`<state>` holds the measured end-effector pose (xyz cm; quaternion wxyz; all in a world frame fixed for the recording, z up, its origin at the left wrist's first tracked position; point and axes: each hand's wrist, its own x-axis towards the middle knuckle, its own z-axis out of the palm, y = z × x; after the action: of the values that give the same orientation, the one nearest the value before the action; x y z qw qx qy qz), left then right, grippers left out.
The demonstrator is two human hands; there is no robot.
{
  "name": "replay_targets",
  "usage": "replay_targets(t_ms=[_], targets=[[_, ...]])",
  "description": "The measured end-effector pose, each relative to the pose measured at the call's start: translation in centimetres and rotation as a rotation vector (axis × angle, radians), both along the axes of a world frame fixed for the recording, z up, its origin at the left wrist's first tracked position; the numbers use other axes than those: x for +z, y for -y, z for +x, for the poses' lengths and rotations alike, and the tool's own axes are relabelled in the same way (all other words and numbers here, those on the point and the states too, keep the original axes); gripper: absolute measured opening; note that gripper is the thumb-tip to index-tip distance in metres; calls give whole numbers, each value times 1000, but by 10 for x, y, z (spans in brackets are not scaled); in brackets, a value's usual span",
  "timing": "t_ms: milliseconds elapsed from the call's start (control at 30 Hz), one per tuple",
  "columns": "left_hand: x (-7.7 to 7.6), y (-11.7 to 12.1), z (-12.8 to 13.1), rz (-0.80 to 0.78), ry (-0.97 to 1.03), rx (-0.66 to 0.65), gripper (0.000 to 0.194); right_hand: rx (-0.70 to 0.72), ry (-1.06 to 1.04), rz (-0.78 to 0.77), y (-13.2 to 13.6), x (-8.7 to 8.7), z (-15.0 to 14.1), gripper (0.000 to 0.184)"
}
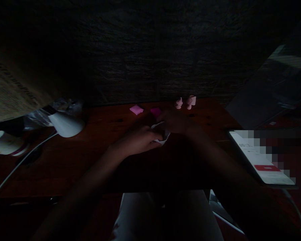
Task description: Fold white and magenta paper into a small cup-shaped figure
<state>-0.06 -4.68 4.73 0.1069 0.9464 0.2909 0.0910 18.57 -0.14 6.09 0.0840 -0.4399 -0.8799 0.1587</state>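
Note:
In dim light, both my hands meet over a small white piece of paper on a dark red-brown table. My left hand has its fingers closed on the paper's near side. My right hand is curled over its far side, pinching it. Just beyond lie a light pink paper square and a darker magenta square, the latter partly hidden by my right hand. Two small pale pink folded paper figures stand at the table's far edge.
A phone with a lit screen lies at the right. A white lamp head with a white cable sits at the left, near crumpled plastic and a white dish. A dark wall rises behind the table.

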Motion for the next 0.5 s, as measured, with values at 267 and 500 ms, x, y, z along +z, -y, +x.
replay_targets(t_ms=[267,500], targets=[[6,1,-4,202,608,264,31,-113,-372,185,-2,-6,8,28],[0,-40,-26,-538,917,594,49,-18,-688,150,7,-8,4,62]])
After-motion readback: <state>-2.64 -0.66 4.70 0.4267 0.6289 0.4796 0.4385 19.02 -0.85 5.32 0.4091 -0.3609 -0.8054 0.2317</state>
